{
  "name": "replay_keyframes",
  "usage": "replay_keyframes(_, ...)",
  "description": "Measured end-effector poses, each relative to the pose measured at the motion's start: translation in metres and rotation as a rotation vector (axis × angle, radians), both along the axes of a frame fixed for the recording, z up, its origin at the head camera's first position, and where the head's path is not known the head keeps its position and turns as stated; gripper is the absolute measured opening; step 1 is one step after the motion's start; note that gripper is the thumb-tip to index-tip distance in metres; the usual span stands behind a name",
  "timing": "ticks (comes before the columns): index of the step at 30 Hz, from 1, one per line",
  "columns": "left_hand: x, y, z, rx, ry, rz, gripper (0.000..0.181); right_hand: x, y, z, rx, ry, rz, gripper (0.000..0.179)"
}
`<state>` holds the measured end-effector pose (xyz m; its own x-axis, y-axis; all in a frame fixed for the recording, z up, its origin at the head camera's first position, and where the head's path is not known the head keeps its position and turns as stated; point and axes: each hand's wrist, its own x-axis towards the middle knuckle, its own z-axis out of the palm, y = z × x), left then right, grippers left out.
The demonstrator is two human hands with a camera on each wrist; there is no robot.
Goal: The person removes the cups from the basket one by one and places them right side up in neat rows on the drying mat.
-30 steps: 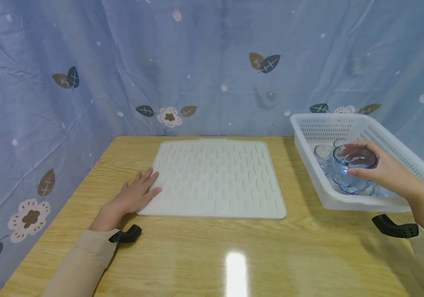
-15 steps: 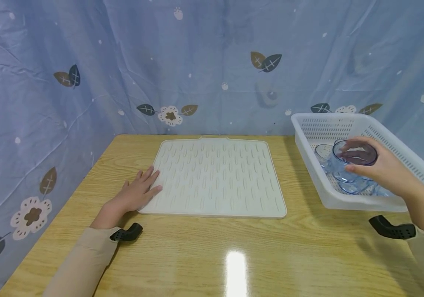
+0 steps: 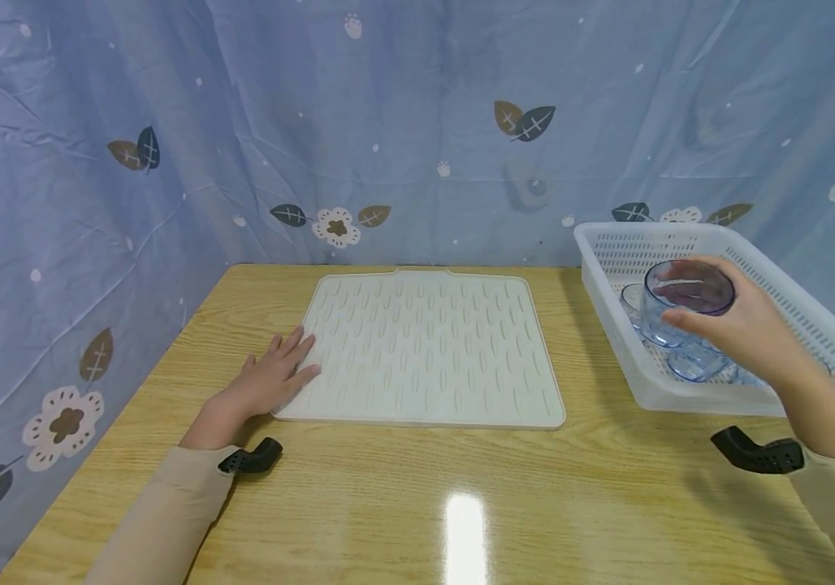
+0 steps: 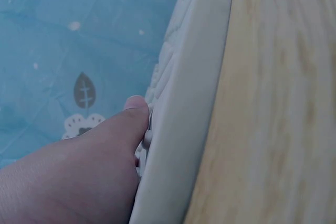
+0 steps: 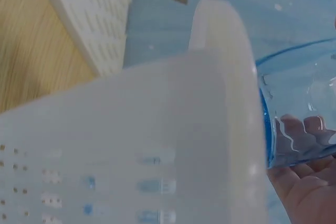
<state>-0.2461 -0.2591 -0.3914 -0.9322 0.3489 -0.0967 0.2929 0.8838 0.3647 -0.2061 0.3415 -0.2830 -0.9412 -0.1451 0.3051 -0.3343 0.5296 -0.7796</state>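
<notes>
My right hand (image 3: 739, 325) grips a clear blue drinking glass (image 3: 655, 318) with thumb and fingers round its sides, mouth upward, over the white basket (image 3: 647, 390). In the right wrist view the glass (image 5: 299, 98) shows past the basket rim, with fingers seen through it. Several similar glasses (image 3: 694, 363) lie in the basket below. My left hand (image 3: 260, 382) rests with spread fingers on the left edge of a white ridged drying mat (image 3: 432, 349). The left wrist view shows the thumb (image 4: 134, 111) against the mat's edge (image 4: 184, 103).
The mat and basket stand on a wooden table (image 3: 417, 504). A blue curtain (image 3: 417, 138) with leaf and flower prints hangs behind and along the left side. The basket's raised, slotted walls surround the glasses.
My right hand has lifted the glass up from the other glasses and moved it slightly left. My left hand has stayed on the mat.
</notes>
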Motion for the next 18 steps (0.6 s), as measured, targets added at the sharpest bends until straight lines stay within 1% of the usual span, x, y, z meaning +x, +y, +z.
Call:
replay_keyframes(3,0.001,0.001,0.001,0.002,0.002,0.001,0.072,0.000,-0.008,0.003,-0.051,0.013,0.002,0.056)
replay_keyframes(4,0.001,0.001,0.002,0.001,0.003,0.001,0.072,0.000,-0.011,0.003,-0.083,0.017,0.007,0.055)
replay_keyframes(8,0.001,0.001,0.001,-0.005,0.006,0.003,0.072,-0.003,-0.022,0.002,-0.266,0.031,0.099,0.054)
replay_keyframes(10,0.000,0.001,-0.001,-0.007,0.005,0.003,0.073,-0.003,-0.028,0.002,-0.326,0.040,0.141,0.054)
replay_keyframes(11,0.000,0.001,-0.001,-0.007,0.002,0.004,0.072,-0.004,-0.031,0.002,-0.330,0.045,0.151,0.054)
replay_keyframes(16,-0.001,0.000,-0.003,-0.006,0.003,0.006,0.073,-0.005,-0.048,0.004,-0.220,0.084,0.111,0.055)
replay_keyframes(18,-0.001,-0.001,-0.003,-0.008,0.005,0.007,0.073,-0.006,-0.054,0.003,-0.208,0.089,0.122,0.055)
